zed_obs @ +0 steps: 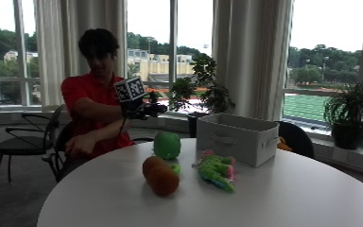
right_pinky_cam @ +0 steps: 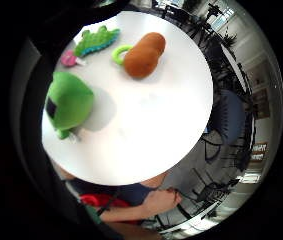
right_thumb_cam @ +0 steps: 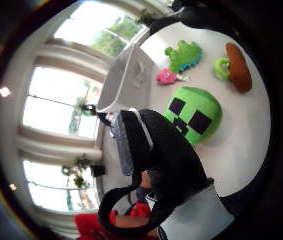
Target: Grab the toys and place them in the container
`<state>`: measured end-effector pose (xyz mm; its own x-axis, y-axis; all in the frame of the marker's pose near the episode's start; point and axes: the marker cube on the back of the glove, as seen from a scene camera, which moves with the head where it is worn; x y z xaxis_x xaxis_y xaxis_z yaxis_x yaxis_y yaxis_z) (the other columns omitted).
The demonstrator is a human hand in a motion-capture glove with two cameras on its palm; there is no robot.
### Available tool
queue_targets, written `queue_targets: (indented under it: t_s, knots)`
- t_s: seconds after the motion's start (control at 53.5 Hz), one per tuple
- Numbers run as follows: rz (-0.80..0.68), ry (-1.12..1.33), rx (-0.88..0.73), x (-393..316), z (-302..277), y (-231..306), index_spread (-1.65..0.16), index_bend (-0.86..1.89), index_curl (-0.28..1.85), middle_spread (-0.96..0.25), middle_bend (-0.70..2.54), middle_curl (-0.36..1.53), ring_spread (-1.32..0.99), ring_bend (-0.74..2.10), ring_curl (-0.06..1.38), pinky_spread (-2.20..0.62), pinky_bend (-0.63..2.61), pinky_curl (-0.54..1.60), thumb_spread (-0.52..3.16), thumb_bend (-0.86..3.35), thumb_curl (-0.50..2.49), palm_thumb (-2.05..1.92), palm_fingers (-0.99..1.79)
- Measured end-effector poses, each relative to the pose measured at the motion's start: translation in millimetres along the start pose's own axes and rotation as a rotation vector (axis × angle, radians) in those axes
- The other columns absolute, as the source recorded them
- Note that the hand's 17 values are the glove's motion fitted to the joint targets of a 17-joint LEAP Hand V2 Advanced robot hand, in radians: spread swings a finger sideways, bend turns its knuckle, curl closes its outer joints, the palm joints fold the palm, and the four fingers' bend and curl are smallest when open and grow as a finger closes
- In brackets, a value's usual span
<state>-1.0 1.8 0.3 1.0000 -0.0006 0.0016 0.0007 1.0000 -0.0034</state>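
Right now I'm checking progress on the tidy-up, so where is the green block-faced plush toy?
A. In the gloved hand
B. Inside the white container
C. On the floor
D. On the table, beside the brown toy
D: the green plush toy sits on the white table just behind the brown toy, outside the container, while the gloved right hand is raised above the table, holding nothing.

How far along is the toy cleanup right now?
Nothing looks done yet. The green block toy, brown toy and crocodile all lie on the table beside the bin. The hand hangs above the table, holding nothing.
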Motion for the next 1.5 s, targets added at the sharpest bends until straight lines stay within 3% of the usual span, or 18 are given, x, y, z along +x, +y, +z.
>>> queue_targets:
  t_s: [0.168, 0.393, 0.599, 1.029, 1.291, 1.497]
  knots:
    - [0.014, 0.028, -0.03, 0, 4, 1, -0.29, 0.2, 0.12, -0.15, 0.17, 0.07, -0.18, 0.23, 0.07, -0.02, 0.49, 0.17, 0.9, -0.05, 0.03, -0.07, 0.12]
    - [-0.007, 0.063, -0.04, -1, 1, -10, -0.36, 0.22, 0.2, -0.18, 0.18, 0.14, -0.23, 0.24, 0.12, -0.02, 0.5, 0.22, 1.14, -0.05, 0.07, -0.08, 0.08]
    - [-0.011, 0.067, -0.048, -8, 6, -7, -0.39, 0.22, 0.26, -0.19, 0.17, 0.18, -0.24, 0.22, 0.15, 0.0, 0.54, 0.26, 1.15, -0.07, 0.09, -0.1, 0.06]
    - [-0.032, 0.12, -0.228, -36, 81, -25, -0.42, 0.15, 0.27, -0.15, 0.13, 0.17, -0.13, 0.22, 0.2, 0.09, 1.16, 0.43, 1.02, -0.05, 0.19, -0.04, -0.05]
    - [0.064, 0.213, -0.377, -28, 123, -38, -0.41, 0.14, 0.26, -0.12, 0.12, 0.17, -0.04, 0.22, 0.23, 0.08, 1.33, 0.45, 0.99, -0.04, 0.23, -0.03, -0.1]
    - [0.053, 0.264, -0.488, -32, 142, -32, -0.42, 0.16, 0.25, -0.11, 0.14, 0.16, -0.07, 0.47, 0.31, 0.02, 1.36, 0.43, 1.04, 0.0, 0.27, 0.06, 0.05]
